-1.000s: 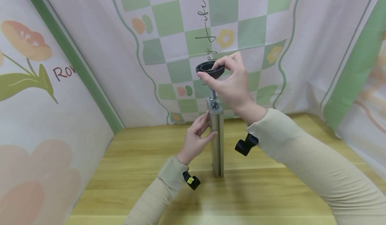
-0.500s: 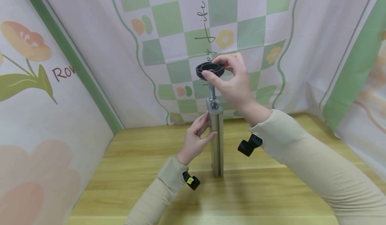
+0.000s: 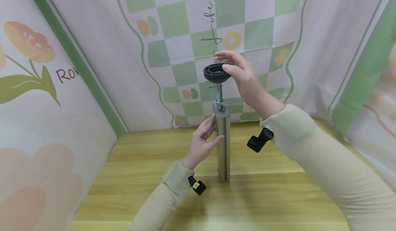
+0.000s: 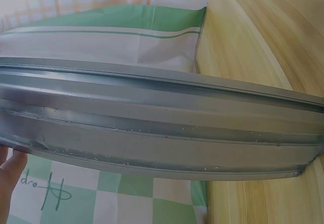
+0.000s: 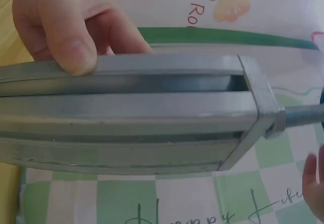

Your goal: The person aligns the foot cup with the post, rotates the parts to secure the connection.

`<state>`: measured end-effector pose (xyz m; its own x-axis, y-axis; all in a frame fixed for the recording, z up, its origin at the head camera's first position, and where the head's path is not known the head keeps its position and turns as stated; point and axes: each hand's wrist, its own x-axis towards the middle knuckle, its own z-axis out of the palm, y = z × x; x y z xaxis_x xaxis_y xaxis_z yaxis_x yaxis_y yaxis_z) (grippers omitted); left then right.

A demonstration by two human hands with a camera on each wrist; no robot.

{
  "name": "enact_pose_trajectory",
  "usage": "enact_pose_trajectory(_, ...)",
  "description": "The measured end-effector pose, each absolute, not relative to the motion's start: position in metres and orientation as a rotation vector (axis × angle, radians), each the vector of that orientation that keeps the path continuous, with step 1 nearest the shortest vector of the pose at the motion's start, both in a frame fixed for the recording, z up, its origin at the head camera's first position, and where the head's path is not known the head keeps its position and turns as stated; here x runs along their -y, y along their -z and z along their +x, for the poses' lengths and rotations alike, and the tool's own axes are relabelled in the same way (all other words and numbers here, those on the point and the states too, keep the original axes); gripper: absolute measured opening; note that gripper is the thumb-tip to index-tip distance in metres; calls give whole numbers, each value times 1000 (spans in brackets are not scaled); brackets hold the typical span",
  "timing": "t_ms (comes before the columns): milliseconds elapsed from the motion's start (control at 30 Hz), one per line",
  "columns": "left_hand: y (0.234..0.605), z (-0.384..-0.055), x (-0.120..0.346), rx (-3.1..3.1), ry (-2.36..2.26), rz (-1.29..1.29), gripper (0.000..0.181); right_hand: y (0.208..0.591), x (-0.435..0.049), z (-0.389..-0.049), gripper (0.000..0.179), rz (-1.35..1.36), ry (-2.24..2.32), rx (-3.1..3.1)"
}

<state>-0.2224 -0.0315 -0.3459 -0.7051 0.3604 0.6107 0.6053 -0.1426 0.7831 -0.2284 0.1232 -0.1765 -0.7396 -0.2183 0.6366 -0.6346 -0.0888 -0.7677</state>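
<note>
An aluminium profile (image 3: 223, 145) stands upright on the table, a metal end plate (image 5: 259, 89) on its top. From that plate rises a threaded rod (image 5: 306, 115) with a nut (image 5: 276, 123), carrying a round black levelling foot (image 3: 212, 77), hollow side up. My left hand (image 3: 201, 144) grips the profile's upper part, thumb on the near side; its other fingers are partly hidden behind. At the foot's right rim is my right hand (image 3: 245, 78), fingers loosely extended. Its thumb tip overlaps the rim; whether it touches cannot be told.
The profile stands on a wood-grain table (image 3: 148, 196). Behind it hangs a checked, printed curtain (image 3: 176, 52), and another printed curtain (image 3: 34, 121) closes the left side. Each wrist wears a small black camera, the right one (image 3: 260, 141) hanging below the sleeve.
My right hand's thumb and fingers have let go of the black foot's rim and spread apart, and the hand has shifted slightly right. The left hand still grips the profile.
</note>
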Motion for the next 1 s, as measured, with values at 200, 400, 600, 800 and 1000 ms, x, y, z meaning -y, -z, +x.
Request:
enact_pose_trajectory(200,345,-222,32,1935,1970,-1101,66,180,-128,-238,34,1154,-2156,1790)
enact_pose_trajectory(400,344,-222,32,1939,1948,-1100,66,183,-130,-242,35,1253,-2221,1769)
enact_pose_trajectory(600,344,-223,31,1930,1964,-1110,66,185,-129,-242,35,1233,-2241,1760)
enact_pose_trajectory(800,346,-223,31,1929,1964,-1104,66,187,-129,-242,32,1225,-2250,1755)
enact_pose_trajectory(1000,347,-223,32,1932,1955,-1097,66,190,-128,-243,32,1213,-2243,1744)
